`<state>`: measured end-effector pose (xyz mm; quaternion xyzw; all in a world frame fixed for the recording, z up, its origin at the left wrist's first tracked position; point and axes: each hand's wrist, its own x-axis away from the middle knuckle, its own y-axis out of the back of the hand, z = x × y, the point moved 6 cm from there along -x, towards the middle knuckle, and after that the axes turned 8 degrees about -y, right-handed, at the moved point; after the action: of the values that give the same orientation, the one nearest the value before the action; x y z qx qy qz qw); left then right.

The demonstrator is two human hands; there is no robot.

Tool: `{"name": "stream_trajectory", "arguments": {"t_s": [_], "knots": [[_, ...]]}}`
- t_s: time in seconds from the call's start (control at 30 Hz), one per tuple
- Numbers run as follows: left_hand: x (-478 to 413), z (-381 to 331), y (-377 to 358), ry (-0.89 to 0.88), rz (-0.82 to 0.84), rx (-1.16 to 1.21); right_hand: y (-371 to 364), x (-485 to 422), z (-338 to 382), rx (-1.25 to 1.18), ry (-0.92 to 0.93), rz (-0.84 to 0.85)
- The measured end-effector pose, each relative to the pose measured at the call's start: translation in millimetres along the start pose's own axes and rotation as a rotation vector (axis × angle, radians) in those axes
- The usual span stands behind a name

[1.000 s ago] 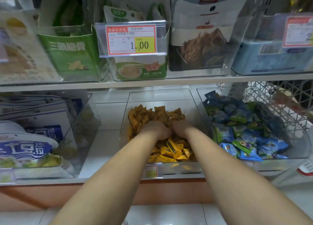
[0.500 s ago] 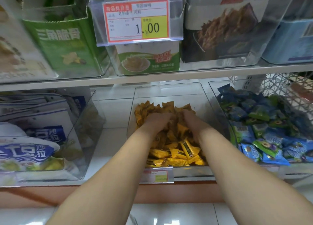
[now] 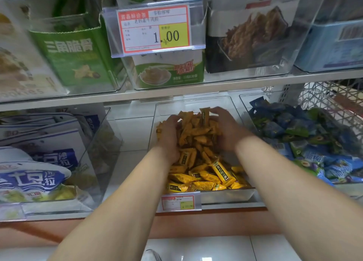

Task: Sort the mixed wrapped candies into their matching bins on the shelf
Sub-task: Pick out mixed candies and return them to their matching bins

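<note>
Fingers (image 3: 222,113) spread wide now, both hands parted from together a second ago, left hand (image 3: 169,140) and right hand (image 3: 227,131) cupping the yellow candies (image 3: 198,136) heaped in the middle bin (image 3: 227,196): gathering, not sorting yet

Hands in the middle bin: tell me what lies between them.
In the head view, a heaped pile of yellow wrapped candies fills the gap between the left hand and right hand, both cupped against it inside the clear bin.

A red-and-yellow paper price tag (image 3: 155,27) reading 1.00 hangs in a clear holder between a green cardboard snack box (image 3: 72,58) and dark snack packets (image 3: 253,38).
</note>
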<state>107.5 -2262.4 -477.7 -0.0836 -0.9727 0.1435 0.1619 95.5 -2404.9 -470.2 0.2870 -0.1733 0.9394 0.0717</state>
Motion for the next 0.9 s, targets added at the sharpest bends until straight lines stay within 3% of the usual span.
{"name": "stream_trajectory", "arguments": {"t_s": [0.13, 0.3, 0.43, 0.57, 0.67, 0.77, 0.83, 0.9], "knots": [[8.7, -18.7, -5.8, -0.044, 0.05, 0.148, 2.4, 11.1, 24.9, 0.099, -0.011, 0.09], [20.9, -34.1, -11.8, -0.093, 0.096, 0.116, 21.5, 23.8, 41.3, 0.287, 0.02, 0.036], [31.0, -50.1, -7.0, -0.192, 0.076, -0.214, 19.8, 40.8, 50.5, 0.575, 0.173, -0.002], [45.8, -67.9, -3.7, -0.39, 0.203, -0.845, -4.4, 55.9, 44.4, 0.967, 0.464, -0.175], [53.6, -77.6, 9.9, -0.523, 0.218, -1.238, -36.5, 65.3, 11.3, 1.09, 0.574, 0.043], [61.5, -77.0, 19.0, -0.598, 0.301, -1.397, -65.7, 55.6, -34.6, 1.396, 0.51, 0.314], [66.2, -82.2, 25.6, -0.678, 0.256, -1.461, -71.0, 39.7, -60.3, 1.737, 0.469, 0.329], [67.9, -87.1, 33.5, -0.73, 0.215, -1.458, -66.2, 24.8, -68.4, 1.955, 0.44, 0.233]]}}
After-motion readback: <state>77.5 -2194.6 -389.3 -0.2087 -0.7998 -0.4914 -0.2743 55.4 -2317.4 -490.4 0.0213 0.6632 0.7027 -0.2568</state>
